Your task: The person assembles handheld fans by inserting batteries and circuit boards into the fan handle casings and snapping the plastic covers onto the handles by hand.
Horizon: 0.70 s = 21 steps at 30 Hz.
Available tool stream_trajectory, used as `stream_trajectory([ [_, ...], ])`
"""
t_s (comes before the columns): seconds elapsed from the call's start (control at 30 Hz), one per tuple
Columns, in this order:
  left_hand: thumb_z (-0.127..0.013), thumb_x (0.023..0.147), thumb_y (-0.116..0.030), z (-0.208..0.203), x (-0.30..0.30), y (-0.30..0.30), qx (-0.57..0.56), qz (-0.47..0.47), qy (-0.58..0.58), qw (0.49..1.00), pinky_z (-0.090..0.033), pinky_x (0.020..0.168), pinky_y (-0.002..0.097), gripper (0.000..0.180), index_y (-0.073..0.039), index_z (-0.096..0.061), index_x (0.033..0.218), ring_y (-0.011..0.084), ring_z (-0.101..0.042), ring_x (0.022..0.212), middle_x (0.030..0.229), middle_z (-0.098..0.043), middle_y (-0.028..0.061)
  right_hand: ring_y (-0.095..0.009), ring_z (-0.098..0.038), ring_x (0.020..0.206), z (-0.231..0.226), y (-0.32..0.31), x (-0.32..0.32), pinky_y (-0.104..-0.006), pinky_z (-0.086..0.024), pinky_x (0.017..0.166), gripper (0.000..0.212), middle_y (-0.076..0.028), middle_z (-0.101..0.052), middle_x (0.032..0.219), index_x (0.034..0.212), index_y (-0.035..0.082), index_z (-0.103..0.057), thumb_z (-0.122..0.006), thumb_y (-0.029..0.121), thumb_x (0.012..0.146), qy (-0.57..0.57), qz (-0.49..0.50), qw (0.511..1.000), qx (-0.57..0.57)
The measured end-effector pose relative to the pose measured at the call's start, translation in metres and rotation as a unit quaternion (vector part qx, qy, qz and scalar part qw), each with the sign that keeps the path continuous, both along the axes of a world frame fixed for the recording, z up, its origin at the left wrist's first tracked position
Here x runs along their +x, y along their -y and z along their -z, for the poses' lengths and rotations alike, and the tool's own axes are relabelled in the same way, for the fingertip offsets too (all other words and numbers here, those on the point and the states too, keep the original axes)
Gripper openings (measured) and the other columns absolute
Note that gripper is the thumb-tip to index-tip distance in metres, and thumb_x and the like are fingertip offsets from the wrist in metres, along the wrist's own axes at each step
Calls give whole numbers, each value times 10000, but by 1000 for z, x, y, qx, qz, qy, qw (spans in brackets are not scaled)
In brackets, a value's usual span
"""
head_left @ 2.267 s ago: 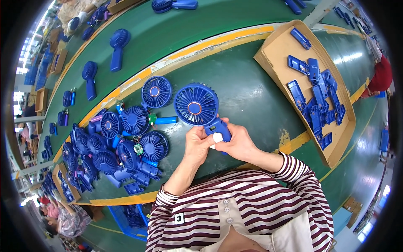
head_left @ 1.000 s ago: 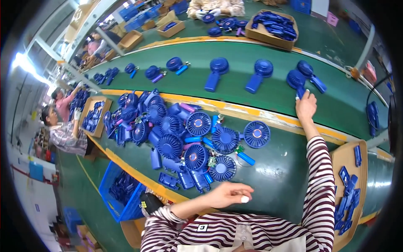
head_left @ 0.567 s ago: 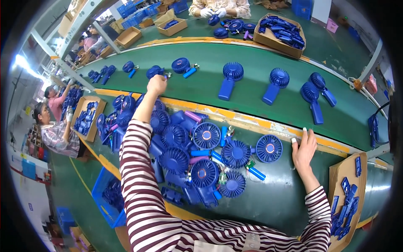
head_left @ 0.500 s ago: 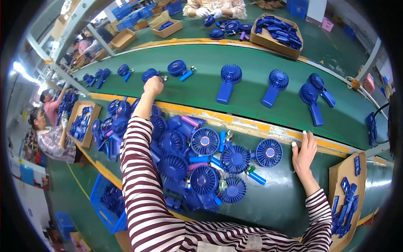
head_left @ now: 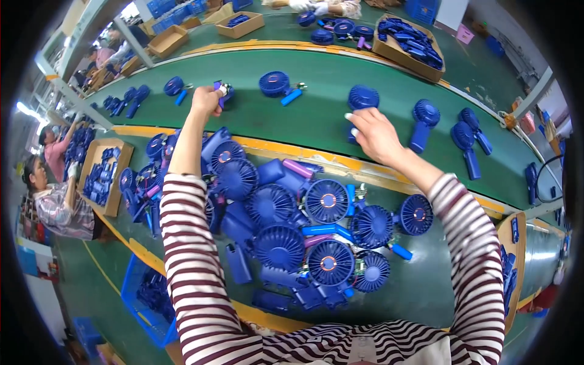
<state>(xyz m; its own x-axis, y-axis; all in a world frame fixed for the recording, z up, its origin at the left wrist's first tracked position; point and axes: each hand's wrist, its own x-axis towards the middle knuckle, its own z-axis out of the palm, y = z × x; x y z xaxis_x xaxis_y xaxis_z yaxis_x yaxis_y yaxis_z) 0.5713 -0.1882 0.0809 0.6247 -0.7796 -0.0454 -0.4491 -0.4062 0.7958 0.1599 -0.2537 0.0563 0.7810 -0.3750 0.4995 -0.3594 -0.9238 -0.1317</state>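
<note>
My left hand point(head_left: 208, 101) is closed on a small blue handheld fan point(head_left: 226, 94) over the green conveyor belt point(head_left: 243, 64); part of its circuit board shows beside my fingers. On the belt to the right, my right hand point(head_left: 376, 135) is over another blue handheld fan point(head_left: 363, 96) and hides most of its handle. Its thumb and fingers are apart, and whether they touch the handle I cannot tell. Between my arms lies a pile of fan parts: round fan heads point(head_left: 271, 205), blue battery cells point(head_left: 319, 230), a purple cell point(head_left: 298, 168) and loose blue casings point(head_left: 237, 263).
Further fans lie along the belt, one with an exposed blue cell point(head_left: 292, 97). Cardboard boxes of blue parts stand at left point(head_left: 121, 202), right point(head_left: 517, 267) and far side point(head_left: 435, 73). A blue crate point(head_left: 131, 292) is low at left. Gloved co-workers sit nearby.
My left hand has picked up the fan it was reaching for. My right hand has left the bench edge, moving up and left over a fan on the belt. The view has shifted.
</note>
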Motion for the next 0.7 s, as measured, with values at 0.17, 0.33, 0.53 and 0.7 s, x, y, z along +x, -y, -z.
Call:
stream_trajectory([
  [0.17,-552,810,-152,-43,-10,-88,-122,0,-70,990,-412,414,242,156,-6,-577,762,108,-490,420,554,-522,39,-280,-477,1000,26,45,98,-407,-438,774,356,-105,-528,1063,1076,58,-517,-499,46,721,-136,49,988,-47],
  [0.33,-569,821,-181,-59,-3,-188,-210,-60,-115,969,-405,444,218,175,-17,-581,879,88,-497,465,599,-524,12,-306,-349,1214,38,60,145,-442,-347,949,533,-109,-410,1279,1230,76,-422,-508,-8,711,-208,100,972,-30],
  [0.53,-528,841,-165,-14,7,-248,-175,-146,-109,967,-428,469,226,194,-13,-572,953,91,-493,468,596,-521,20,-340,-446,1062,40,65,148,-451,-411,852,388,-184,-440,1143,1080,67,-500,-517,-9,700,-224,108,968,14],
  [0.7,-530,792,-70,22,16,-250,-127,-240,-24,962,-453,454,225,107,-14,-570,874,110,-556,536,661,-569,60,-358,-512,986,39,77,128,-442,-465,801,254,-190,-447,1084,970,45,-527,-517,31,717,-186,75,980,-6],
])
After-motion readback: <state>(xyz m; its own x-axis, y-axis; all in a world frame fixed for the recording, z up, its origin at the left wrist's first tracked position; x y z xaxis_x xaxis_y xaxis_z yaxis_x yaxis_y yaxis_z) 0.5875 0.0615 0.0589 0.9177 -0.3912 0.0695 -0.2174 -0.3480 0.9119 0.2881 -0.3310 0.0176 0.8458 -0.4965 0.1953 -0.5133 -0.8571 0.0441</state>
